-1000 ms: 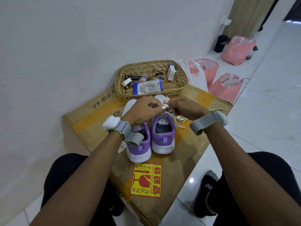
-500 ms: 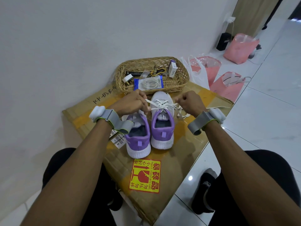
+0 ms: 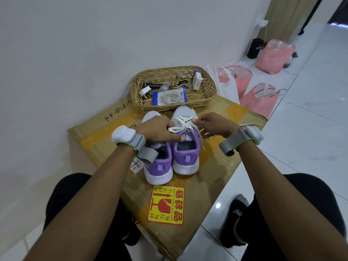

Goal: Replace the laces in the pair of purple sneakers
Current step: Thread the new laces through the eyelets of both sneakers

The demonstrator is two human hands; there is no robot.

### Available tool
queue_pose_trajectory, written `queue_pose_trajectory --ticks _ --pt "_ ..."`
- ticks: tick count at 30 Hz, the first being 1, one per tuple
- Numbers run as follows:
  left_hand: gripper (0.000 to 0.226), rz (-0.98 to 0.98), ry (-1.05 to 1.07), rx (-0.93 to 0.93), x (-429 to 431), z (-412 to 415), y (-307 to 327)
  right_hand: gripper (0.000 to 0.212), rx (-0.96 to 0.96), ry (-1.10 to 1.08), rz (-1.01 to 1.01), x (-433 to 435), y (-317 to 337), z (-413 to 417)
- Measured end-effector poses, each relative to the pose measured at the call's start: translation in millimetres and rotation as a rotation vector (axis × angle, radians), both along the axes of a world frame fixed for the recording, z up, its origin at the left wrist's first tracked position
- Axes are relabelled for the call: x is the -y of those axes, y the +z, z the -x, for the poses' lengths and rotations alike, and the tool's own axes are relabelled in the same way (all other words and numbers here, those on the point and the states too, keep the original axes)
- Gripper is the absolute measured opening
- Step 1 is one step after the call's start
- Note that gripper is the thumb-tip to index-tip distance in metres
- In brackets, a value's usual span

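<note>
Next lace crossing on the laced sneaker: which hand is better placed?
Right, likely. The right hand sits beside the eyelets, its fingers pinching the white lace of the laced sneaker. The left hand lies over the other sneaker, fingers straight, apparently steadying.

Hands were noted joined over the tongue of the right sneaker a second ago, then drawn apart with the white lace stretched taut between them; they have now been brought back in toward the shoe. The left hand has been laid across the tongue with fingers extended, a lace end lying against it, though whether that end is pinched cannot be told. The right hand has been moved in to the lacing, curled fingertips pinching the lace, which has gone slack and is draped over the shoe's right side.
</note>
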State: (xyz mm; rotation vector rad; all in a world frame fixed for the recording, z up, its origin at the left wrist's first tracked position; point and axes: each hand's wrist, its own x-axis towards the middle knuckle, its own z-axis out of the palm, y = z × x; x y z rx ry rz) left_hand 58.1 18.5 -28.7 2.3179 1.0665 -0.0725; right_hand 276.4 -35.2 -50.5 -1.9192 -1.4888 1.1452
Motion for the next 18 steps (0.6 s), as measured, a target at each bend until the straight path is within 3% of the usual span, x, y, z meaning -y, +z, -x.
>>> queue_pose_trajectory --ticks 5,8,11,14,16,18 --pt "0.056 -0.041 0.013 0.054 2 -3 -4 0.028 -0.023 -0.107 0.044 -6 -6 -11" --pt "0.060 -0.025 0.030 0.020 -3 2 10 0.010 0.172 -0.184 0.042 -13 -8 -36" --pt "0.056 -0.233 0.165 0.106 -7 -10 25 0.014 0.327 -0.252 0.018 -18 -9 -56" --pt "0.041 -0.476 0.303 0.377 -13 -27 31 0.019 0.387 -0.365 -0.030 -31 -9 -61" --pt "0.027 -0.390 0.251 0.436 -16 -53 29 0.024 0.461 -0.409 -0.031 -33 -7 -74" --pt "0.014 -0.296 0.151 0.372 -16 -85 21 0.029 0.512 -0.378 0.000 -26 -5 -92"
